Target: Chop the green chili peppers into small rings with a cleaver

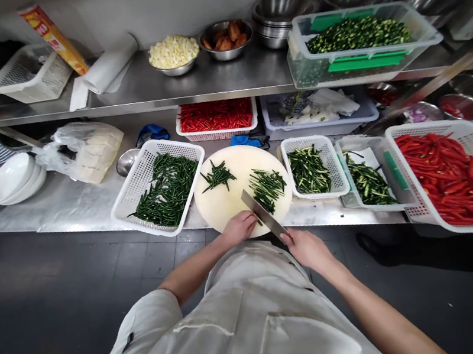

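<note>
My right hand (308, 246) is closed round the handle of a cleaver (265, 215), whose blade slants across the front of a round, pale cutting board (210, 208). Beside the blade, my left hand (241, 227) has its fingers pinched on a green chili, mostly hidden, with a bit of green showing at the fingertips. A small pile of whole green chilies (218, 176) lies on the board's left half. Cut green chilies (267, 187) are spread on the right half, partly against the blade.
Left of the board stands a white basket of green chilies (164, 191). To its right are a smaller basket of cut chilies (308, 170), a clear tub (371, 179) and a basket of red chilies (460, 174). A steel shelf (247, 76) with bowls runs above.
</note>
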